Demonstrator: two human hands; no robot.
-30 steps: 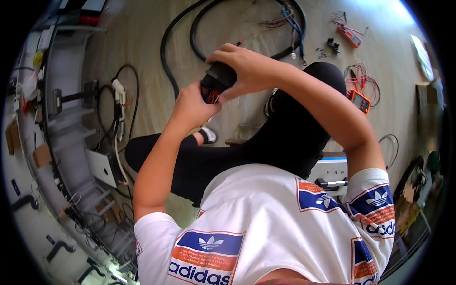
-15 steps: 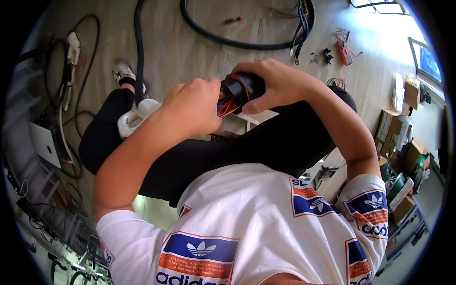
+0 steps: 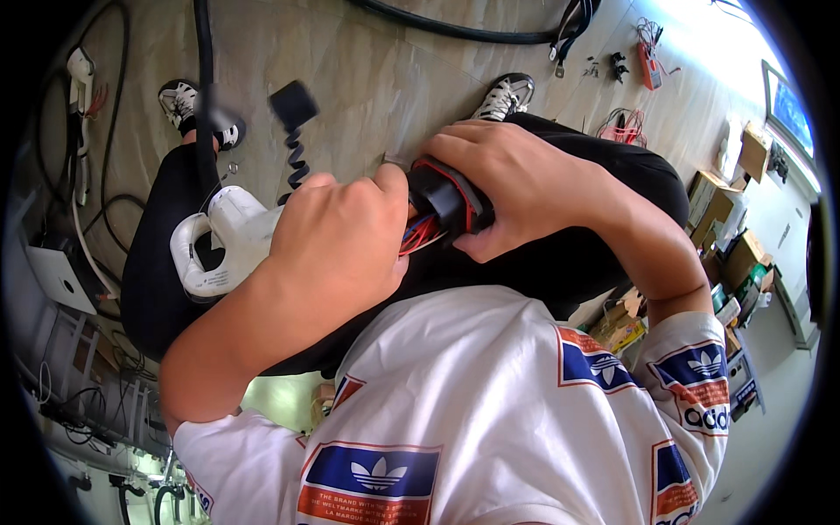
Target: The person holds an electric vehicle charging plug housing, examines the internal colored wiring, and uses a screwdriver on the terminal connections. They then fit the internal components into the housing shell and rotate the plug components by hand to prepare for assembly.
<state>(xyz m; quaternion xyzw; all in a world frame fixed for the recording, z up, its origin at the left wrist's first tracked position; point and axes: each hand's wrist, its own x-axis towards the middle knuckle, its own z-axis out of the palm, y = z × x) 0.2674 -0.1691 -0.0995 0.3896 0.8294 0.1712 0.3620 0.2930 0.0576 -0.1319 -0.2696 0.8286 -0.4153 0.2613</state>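
Our right hand [image 3: 521,179] grasps a black, red-edged connector [image 3: 436,194] showing red and blue wires [image 3: 422,236]; our left hand [image 3: 337,232] clasps the white handle [image 3: 246,229].

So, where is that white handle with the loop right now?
In the head view, the white handle is left of centre, just left of the left hand, which partly hides it; the thick black cable shows above it.
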